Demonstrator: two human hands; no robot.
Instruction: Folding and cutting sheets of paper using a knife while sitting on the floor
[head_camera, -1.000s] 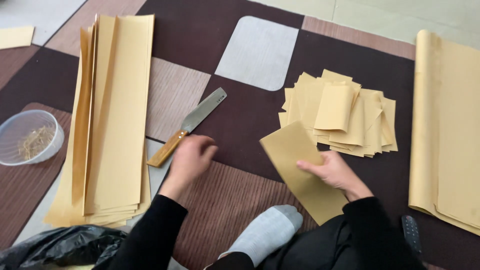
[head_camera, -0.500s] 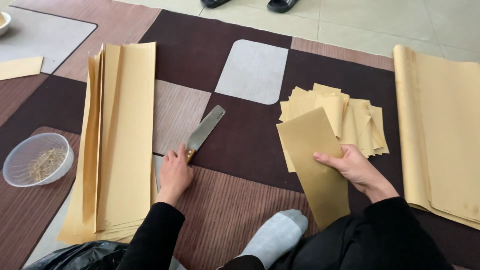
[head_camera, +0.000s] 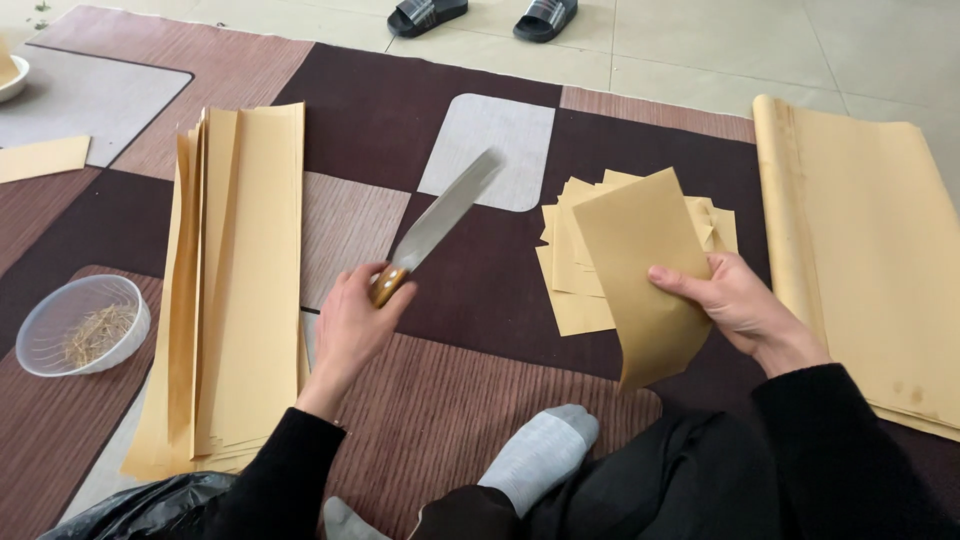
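My left hand (head_camera: 352, 325) grips the wooden handle of a long flat-bladed knife (head_camera: 440, 218), lifted off the carpet with the blade pointing up and right. My right hand (head_camera: 738, 303) holds a yellow paper sheet (head_camera: 645, 270) upright by its right edge, above a loose pile of cut yellow sheets (head_camera: 572, 270) on the carpet. A tall stack of long yellow paper strips (head_camera: 235, 290) lies just left of my left hand.
A big folded stack of yellow paper (head_camera: 875, 250) lies at the right. A clear plastic bowl (head_camera: 85, 325) with dry strands sits at the left. My grey-socked foot (head_camera: 540, 450) rests in front. Black sandals (head_camera: 485, 15) stand on the tiled floor beyond the patterned carpet (head_camera: 470, 380).
My left hand closed on the knife handle and raised the knife from the carpet. My right hand lifted the sheet higher and more upright over the cut pile.
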